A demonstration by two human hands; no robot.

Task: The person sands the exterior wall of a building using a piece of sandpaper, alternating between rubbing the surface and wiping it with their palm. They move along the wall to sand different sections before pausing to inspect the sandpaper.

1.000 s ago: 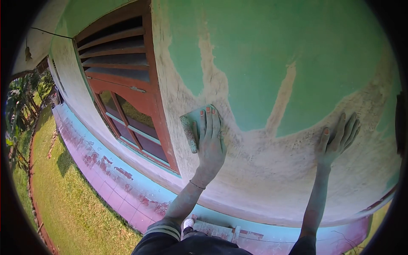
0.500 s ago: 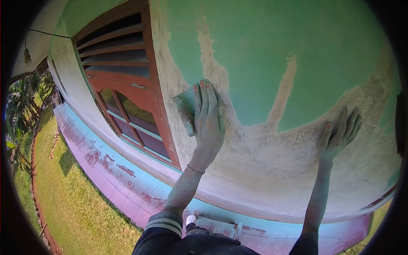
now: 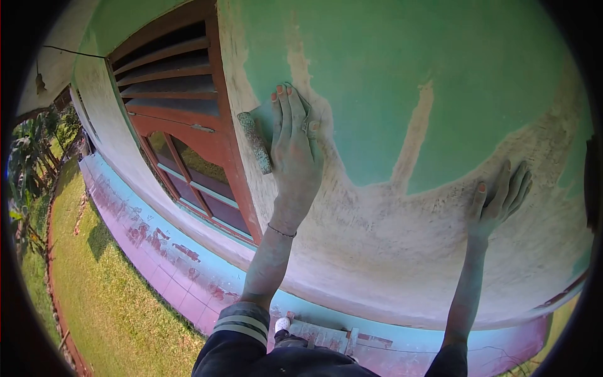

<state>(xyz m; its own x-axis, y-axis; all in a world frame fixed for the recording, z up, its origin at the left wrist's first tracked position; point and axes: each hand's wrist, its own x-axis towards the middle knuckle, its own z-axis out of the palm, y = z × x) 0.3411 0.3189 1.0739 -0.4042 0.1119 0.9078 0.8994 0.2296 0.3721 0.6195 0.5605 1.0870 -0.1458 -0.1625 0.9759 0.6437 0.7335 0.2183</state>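
My left hand (image 3: 295, 147) presses a sheet of sandpaper (image 3: 256, 135) against the wall, near the window frame. The sheet's left edge curls into a speckled roll, and its other edge shows by my fingers. My right hand (image 3: 499, 198) lies on the worn pale part of the wall (image 3: 389, 239) with its fingers apart, holding nothing. Both hands look dusty. Green paint (image 3: 377, 75) covers the wall above, with pale bare patches and streaks running through it.
A brown window frame (image 3: 229, 113) with slats and panes stands at the left. Below are a pink and blue ledge (image 3: 182, 276), a low wooden bench (image 3: 320, 334) by my foot, and grass (image 3: 119, 283). A dark edge is at far right.
My left hand has slid up and slightly left along the wall with the sandpaper. My right hand has hardly moved.
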